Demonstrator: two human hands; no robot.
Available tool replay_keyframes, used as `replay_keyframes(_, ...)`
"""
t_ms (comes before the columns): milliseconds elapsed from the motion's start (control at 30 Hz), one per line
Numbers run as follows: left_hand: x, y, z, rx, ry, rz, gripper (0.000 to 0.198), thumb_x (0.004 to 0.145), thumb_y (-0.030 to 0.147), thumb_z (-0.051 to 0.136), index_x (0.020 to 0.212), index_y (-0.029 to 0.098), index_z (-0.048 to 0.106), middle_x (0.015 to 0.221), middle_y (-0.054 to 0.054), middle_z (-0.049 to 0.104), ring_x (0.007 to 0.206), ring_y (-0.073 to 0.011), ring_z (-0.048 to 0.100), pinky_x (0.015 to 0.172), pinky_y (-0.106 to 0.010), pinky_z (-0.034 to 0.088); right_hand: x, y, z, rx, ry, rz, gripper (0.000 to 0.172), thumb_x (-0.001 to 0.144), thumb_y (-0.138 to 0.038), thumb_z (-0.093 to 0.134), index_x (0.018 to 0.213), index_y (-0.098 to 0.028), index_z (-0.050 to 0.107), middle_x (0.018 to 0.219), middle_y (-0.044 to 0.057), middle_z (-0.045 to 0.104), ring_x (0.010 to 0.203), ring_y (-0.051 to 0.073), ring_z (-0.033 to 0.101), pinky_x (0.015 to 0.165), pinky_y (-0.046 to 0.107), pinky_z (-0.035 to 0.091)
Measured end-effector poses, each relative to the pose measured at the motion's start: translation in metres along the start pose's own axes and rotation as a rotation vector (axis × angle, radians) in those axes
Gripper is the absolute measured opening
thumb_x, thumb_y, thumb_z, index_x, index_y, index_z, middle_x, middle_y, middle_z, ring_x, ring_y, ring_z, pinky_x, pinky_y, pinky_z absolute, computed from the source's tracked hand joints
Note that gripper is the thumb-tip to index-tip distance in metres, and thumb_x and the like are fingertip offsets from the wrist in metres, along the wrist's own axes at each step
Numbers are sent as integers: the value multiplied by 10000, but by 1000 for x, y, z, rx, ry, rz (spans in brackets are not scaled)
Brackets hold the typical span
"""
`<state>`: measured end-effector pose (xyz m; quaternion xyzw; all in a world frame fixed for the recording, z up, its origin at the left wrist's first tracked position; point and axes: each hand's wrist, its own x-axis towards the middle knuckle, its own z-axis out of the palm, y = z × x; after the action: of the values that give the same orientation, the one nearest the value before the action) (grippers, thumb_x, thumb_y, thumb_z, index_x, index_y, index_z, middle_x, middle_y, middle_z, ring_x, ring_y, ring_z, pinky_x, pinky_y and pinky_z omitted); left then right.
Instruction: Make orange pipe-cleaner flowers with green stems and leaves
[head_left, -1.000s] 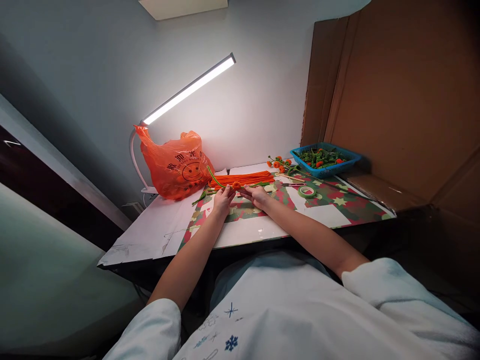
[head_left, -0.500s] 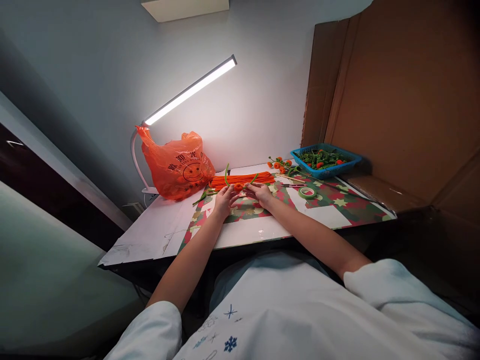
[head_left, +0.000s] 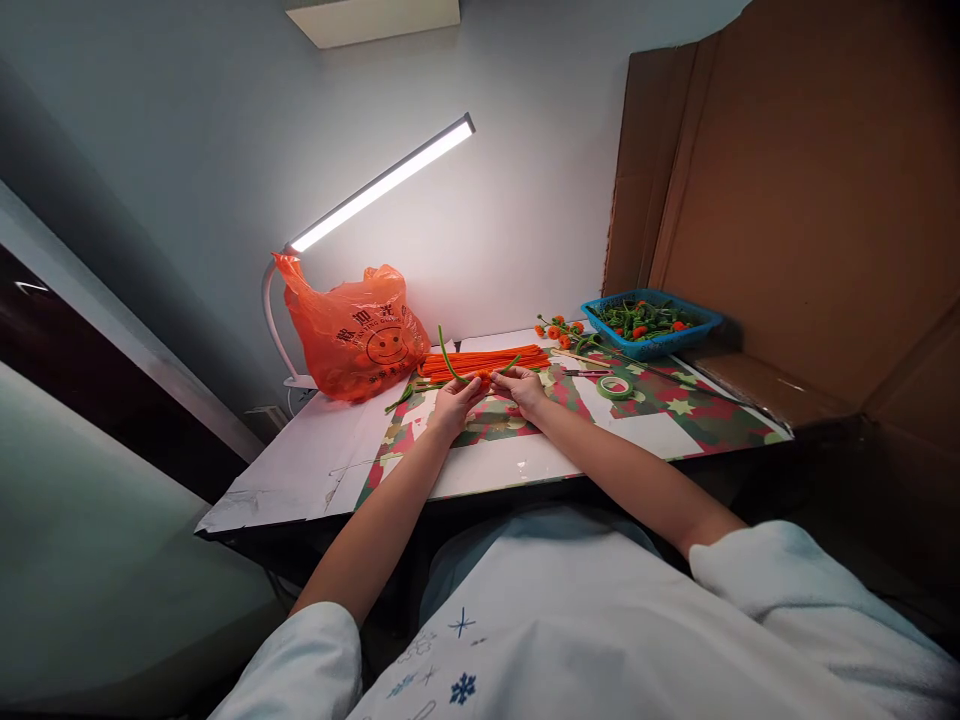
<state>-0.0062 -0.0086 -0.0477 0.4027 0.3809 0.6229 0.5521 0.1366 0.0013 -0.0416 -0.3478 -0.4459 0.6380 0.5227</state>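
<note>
My left hand [head_left: 454,404] and my right hand [head_left: 525,391] meet over the front middle of the table. Between their fingertips is a small orange pipe-cleaner flower [head_left: 484,377], partly covered by the fingers. A green pipe cleaner [head_left: 445,350] rises in a curve from the left fingers, and a green end [head_left: 513,362] sticks up by the right ones. Both hands are closed in a pinch. Just behind them lies a bundle of orange pipe cleaners [head_left: 499,359], with green pieces [head_left: 401,399] to its left.
Right of the hands are a green tape roll [head_left: 616,388], a slim dark tool [head_left: 587,373] and finished orange flowers [head_left: 559,330]. A blue basket [head_left: 651,348] holds green stems and orange flowers. At left stand an orange plastic bag [head_left: 360,330] and a lit lamp [head_left: 386,182]. Cardboard [head_left: 787,200] walls the right side.
My fingers have closed in further over the orange flower, covering more of it. The left green length now leans further left, and my left hand has shifted slightly right.
</note>
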Motion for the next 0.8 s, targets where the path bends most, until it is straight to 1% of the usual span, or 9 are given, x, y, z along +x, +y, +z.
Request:
replay_keyframes(100,0,-1,1,-18,3,24,319,566,230,864,798,125,671,816,-65,741,807,-187,715,894,-364,540,0,1,0,75,78,-54,322,539,-302,872,686,-170,617,645,-12,654,677,127,655,699,248,546)
replay_keyframes(133,0,0,1,-21,15,38,334,558,238,869,805,123,675,829,-70,743,816,-192,715,900,-369,538,0,0,0,88,81,-62,321,528,-290,875,672,-164,618,648,-15,654,650,113,643,701,246,543)
replay_keyframes(200,1,0,1,-25,43,63,373,542,256,877,828,117,683,854,-81,747,840,-203,715,914,-374,531,2,-2,0,97,88,-89,306,538,-291,865,675,-157,627,660,-16,655,614,98,622,689,250,538)
replay_keyframes(300,1,1,-1,-15,53,59,415,531,282,882,856,112,688,867,-94,749,861,-212,714,919,-372,525,4,-5,-4,80,104,-162,281,590,-323,831,733,-161,653,703,-10,664,626,101,622,661,257,535)
replay_keyframes(367,1,1,-1,4,47,43,415,534,290,880,856,112,687,866,-97,749,858,-214,713,911,-373,528,4,-6,-6,62,85,-194,264,614,-323,819,760,-167,663,737,-8,670,646,107,631,656,260,540)
replay_keyframes(433,1,1,-1,19,42,32,393,550,282,873,849,111,686,867,-97,748,854,-211,713,907,-375,529,4,-8,-8,37,72,-202,243,622,-309,820,738,-165,661,721,-7,667,634,110,632,655,262,547)
replay_keyframes(533,0,1,0,20,53,20,344,585,254,856,847,110,685,857,-88,745,822,-186,711,902,-360,527,3,-10,-9,13,91,-192,227,625,-264,832,668,-158,636,642,-7,649,595,112,631,646,252,554)
replay_keyframes(633,-2,2,2,6,66,10,322,586,224,855,833,112,680,821,-70,741,761,-159,705,885,-345,529,0,-11,-6,54,100,-127,224,642,-193,823,631,-160,602,599,-9,637,578,117,640,619,240,559)
replay_keyframes(800,-5,4,4,-9,29,21,292,591,198,852,801,106,671,829,-71,735,780,-160,700,885,-343,526,-3,-7,1,135,94,-27,229,658,-100,790,622,-161,571,593,-19,634,545,102,629,627,236,562)
